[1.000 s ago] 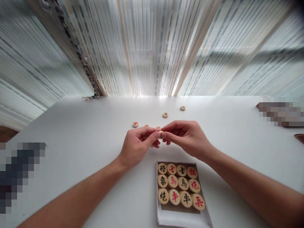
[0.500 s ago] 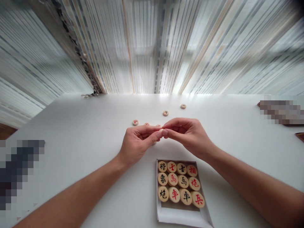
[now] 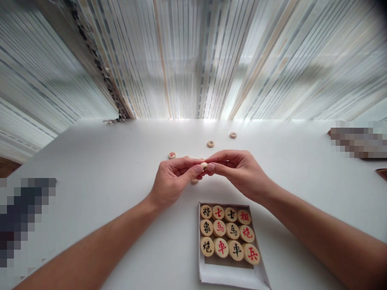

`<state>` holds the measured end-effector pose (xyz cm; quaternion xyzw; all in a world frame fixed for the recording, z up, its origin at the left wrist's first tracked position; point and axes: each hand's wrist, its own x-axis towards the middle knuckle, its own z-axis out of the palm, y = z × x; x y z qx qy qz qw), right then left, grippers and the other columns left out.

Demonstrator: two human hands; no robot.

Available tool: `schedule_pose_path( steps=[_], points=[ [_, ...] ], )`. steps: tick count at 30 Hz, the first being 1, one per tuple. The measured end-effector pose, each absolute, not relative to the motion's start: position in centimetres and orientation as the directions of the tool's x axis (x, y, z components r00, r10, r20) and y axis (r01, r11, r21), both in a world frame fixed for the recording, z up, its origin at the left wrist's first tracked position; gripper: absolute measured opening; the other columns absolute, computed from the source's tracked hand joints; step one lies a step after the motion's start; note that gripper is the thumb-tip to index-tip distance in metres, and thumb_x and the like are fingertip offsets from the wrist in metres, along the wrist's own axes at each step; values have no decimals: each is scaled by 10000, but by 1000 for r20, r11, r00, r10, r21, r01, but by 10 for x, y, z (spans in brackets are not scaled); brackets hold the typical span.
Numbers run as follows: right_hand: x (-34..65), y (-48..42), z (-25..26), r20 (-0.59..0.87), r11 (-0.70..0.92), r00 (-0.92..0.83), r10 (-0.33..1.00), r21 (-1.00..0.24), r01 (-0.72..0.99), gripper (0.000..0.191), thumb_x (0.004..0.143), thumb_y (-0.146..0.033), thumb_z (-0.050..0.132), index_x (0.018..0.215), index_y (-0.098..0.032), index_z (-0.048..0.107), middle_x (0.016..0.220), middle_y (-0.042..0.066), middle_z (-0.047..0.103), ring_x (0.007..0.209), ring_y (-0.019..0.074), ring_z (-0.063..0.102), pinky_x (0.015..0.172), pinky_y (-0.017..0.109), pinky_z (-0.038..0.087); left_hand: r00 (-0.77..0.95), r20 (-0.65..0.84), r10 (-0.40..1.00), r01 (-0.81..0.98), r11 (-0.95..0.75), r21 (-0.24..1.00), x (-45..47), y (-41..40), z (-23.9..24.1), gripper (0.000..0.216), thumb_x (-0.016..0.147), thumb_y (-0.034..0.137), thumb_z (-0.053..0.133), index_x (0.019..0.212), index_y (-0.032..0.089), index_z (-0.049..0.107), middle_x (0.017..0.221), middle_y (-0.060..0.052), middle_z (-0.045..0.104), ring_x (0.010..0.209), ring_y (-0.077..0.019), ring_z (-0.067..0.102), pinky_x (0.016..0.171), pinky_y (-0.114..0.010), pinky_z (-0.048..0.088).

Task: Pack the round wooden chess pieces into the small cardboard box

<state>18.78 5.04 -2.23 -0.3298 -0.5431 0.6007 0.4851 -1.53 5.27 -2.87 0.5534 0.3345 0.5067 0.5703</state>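
Note:
Between the fingertips of both hands is a small pale xiangqi piece (image 3: 204, 165), tilted and mostly covered by the fingers. My left hand (image 3: 175, 179) pinches it from the left and my right hand (image 3: 237, 169) from the right. Just below the hands stands an open white cardboard box (image 3: 229, 274) with rows of round wooden pieces bearing red and black characters. A black-marked piece (image 3: 233, 230) lies in its middle row. One loose piece (image 3: 195, 181) shows partly beneath my left fingers.
Beyond the hands lie a red-marked piece (image 3: 172, 155) and two dark-marked pieces, one nearer (image 3: 211, 143) and one farther (image 3: 233, 135). Others are half hidden behind the fingers. Striped curtains (image 3: 181, 72) hang at the far table edge. Blurred-out objects flank the white table (image 3: 105, 169).
The pinched piece has turned between the fingertips, so more of its pale surface shows. Both hands stay in nearly the same place; the box has not moved.

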Motion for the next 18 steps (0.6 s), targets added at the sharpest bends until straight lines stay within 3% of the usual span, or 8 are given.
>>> schedule_pose_path(
  steps=[8,18],
  points=[
    [188,52,-25,67,-21,-332,941,-966,-257,277,845,-306,948,1110,-252,888,936,70,859,840,170,753,799,311,603,279,90,956,-277,-10,961,-19,54,-32,261,835,313,935,1041,164,879,849,-86,863,749,-193,818,704,-284,690],
    [189,54,-25,60,-24,-351,934,-972,-232,299,885,-307,916,1175,-250,873,901,66,833,776,137,655,741,291,547,318,33,947,-337,81,938,-18,53,-31,296,827,290,946,1073,146,866,876,-104,875,774,-218,851,701,-276,718]
  ],
)
